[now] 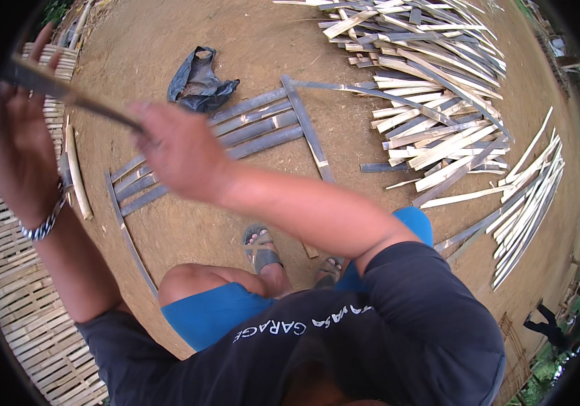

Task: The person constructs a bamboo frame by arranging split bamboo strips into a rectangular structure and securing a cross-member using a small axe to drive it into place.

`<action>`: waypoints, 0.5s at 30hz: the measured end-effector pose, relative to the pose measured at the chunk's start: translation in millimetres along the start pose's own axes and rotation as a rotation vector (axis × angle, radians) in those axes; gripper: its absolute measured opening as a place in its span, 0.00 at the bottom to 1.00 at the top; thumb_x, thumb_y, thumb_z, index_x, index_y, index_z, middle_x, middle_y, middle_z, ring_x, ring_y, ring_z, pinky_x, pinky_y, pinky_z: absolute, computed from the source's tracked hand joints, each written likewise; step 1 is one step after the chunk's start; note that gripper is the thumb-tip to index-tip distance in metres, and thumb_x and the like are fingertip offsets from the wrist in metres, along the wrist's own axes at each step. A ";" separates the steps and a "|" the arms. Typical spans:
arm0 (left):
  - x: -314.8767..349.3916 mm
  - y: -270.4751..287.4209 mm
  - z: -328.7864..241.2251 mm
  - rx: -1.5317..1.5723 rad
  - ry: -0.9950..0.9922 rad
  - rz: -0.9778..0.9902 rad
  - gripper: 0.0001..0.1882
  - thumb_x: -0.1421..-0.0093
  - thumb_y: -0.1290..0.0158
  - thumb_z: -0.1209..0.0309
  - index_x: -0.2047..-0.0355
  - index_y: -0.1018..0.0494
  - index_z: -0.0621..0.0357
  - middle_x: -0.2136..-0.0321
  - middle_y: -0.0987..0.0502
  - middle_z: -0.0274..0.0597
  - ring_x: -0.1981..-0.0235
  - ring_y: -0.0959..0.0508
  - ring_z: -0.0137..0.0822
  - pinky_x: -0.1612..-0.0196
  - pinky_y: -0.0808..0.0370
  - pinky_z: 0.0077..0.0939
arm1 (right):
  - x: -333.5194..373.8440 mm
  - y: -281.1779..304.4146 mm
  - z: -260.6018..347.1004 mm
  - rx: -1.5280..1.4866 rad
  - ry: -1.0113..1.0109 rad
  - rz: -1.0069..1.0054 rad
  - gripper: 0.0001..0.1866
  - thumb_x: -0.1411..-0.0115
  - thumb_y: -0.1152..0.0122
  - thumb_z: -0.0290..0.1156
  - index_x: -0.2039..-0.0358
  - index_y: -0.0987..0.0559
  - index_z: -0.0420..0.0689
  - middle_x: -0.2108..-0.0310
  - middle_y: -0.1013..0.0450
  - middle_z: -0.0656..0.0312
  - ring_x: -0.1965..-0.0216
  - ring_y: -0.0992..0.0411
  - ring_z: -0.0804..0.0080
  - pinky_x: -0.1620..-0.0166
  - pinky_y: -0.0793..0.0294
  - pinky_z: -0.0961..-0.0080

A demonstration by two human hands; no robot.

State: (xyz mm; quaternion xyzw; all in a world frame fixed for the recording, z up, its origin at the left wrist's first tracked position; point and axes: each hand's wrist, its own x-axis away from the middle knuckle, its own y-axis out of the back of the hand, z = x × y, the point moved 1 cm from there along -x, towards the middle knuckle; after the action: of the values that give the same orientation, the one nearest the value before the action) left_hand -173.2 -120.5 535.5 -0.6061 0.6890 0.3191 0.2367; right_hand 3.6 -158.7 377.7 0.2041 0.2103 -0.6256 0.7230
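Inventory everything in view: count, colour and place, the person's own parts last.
held strip: 1, dark, upper left
slatted frame: 1, dark grey, ground centre
plastic bag: 1, black, beyond slatted frame
large strip pile: many, cream-grey, upper right
smaller strip pile: many, cream, right
slatted panel: 1, tan, left edge
poles: at least 2, pale, beside slatted panel
ground: brown, throughout
greenery: uncounted, green, right rim
dark figure: 1, black, right rim, unclear
bracelet: 1, black-white, mid-left
sandals: 2, grey, lower centre
shorts: 1, blue, lower centre
shirt: 1, dark, bottom
left grip: 1, bare, open, upper left
right grip: 1, bare, closed on held strip
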 end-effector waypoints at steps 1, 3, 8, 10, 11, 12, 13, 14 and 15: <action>0.1 -5.9 -2.0 -0.155 0.036 0.019 0.20 0.28 0.55 0.75 0.36 0.31 0.60 0.40 0.26 0.53 0.44 0.23 0.46 0.43 0.26 0.40 | 5.8 -21.7 4.3 -0.031 -0.070 0.047 0.23 0.36 0.38 0.30 0.41 0.27 0.41 0.56 0.23 0.43 0.57 0.22 0.44 0.54 0.22 0.54; -2.9 -17.8 -11.1 -0.477 0.093 0.076 0.23 0.29 0.50 0.74 0.35 0.31 0.58 0.44 0.23 0.54 0.52 0.20 0.39 0.50 0.23 0.30 | 19.5 -54.6 9.8 -0.104 -0.201 0.140 0.28 0.37 0.38 0.30 0.36 0.32 0.42 0.52 0.25 0.42 0.51 0.24 0.42 0.49 0.24 0.51; 90.0 -100.1 61.8 -0.609 -0.030 0.383 0.33 0.39 0.40 0.72 0.32 0.32 0.46 0.51 0.18 0.48 0.58 0.17 0.43 0.54 0.20 0.32 | 109.2 -44.9 -52.4 0.002 -0.291 0.652 0.39 0.38 0.36 0.33 0.28 0.41 0.44 0.37 0.34 0.41 0.35 0.36 0.44 0.33 0.36 0.52; 150.2 -91.8 95.5 -0.683 0.229 0.664 0.39 0.41 0.37 0.68 0.30 0.36 0.34 0.66 0.23 0.43 0.70 0.22 0.47 0.65 0.21 0.36 | 172.0 -14.2 -97.9 0.253 -0.483 0.890 0.38 0.37 0.36 0.38 0.29 0.38 0.46 0.35 0.35 0.44 0.33 0.37 0.44 0.32 0.37 0.53; 178.6 -88.9 109.6 -0.741 0.377 0.842 0.42 0.43 0.37 0.72 0.29 0.37 0.32 0.63 0.24 0.47 0.67 0.23 0.51 0.62 0.22 0.40 | 205.4 10.0 -122.8 0.343 -0.668 0.942 0.36 0.36 0.37 0.39 0.29 0.36 0.48 0.31 0.38 0.45 0.30 0.40 0.50 0.29 0.40 0.55; 210.6 -85.6 128.6 -0.766 0.418 0.916 0.41 0.43 0.37 0.71 0.29 0.37 0.31 0.68 0.27 0.45 0.70 0.24 0.49 0.66 0.23 0.41 | 238.3 40.7 -144.3 0.434 -0.763 0.952 0.36 0.38 0.36 0.40 0.31 0.34 0.48 0.33 0.36 0.46 0.31 0.38 0.50 0.31 0.37 0.57; 244.5 -80.1 150.8 -0.746 0.356 0.930 0.41 0.42 0.38 0.69 0.30 0.37 0.28 0.67 0.27 0.45 0.69 0.22 0.49 0.66 0.22 0.41 | 270.0 72.8 -164.9 0.525 -0.856 0.961 0.35 0.39 0.35 0.40 0.32 0.32 0.49 0.34 0.33 0.47 0.33 0.36 0.50 0.33 0.34 0.58; 278.0 -65.9 165.4 -0.784 0.412 0.989 0.40 0.41 0.39 0.68 0.30 0.38 0.26 0.66 0.26 0.44 0.68 0.22 0.49 0.66 0.22 0.42 | 282.4 97.2 -166.1 0.559 -0.916 0.884 0.34 0.39 0.35 0.41 0.33 0.30 0.47 0.36 0.31 0.47 0.35 0.33 0.49 0.34 0.33 0.59; 309.3 -54.1 178.3 -0.815 0.464 1.047 0.39 0.39 0.40 0.67 0.30 0.38 0.24 0.66 0.26 0.43 0.68 0.21 0.50 0.65 0.21 0.43 | 283.8 116.8 -160.2 0.633 -1.097 0.864 0.33 0.39 0.35 0.41 0.35 0.29 0.44 0.36 0.31 0.45 0.36 0.32 0.48 0.35 0.32 0.59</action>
State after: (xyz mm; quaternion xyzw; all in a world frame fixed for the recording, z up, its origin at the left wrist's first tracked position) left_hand -178.0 -205.9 184.7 -0.2875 0.7485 0.4862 -0.3473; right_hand 148.1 -286.0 90.0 0.1258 -0.4664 -0.3294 0.8112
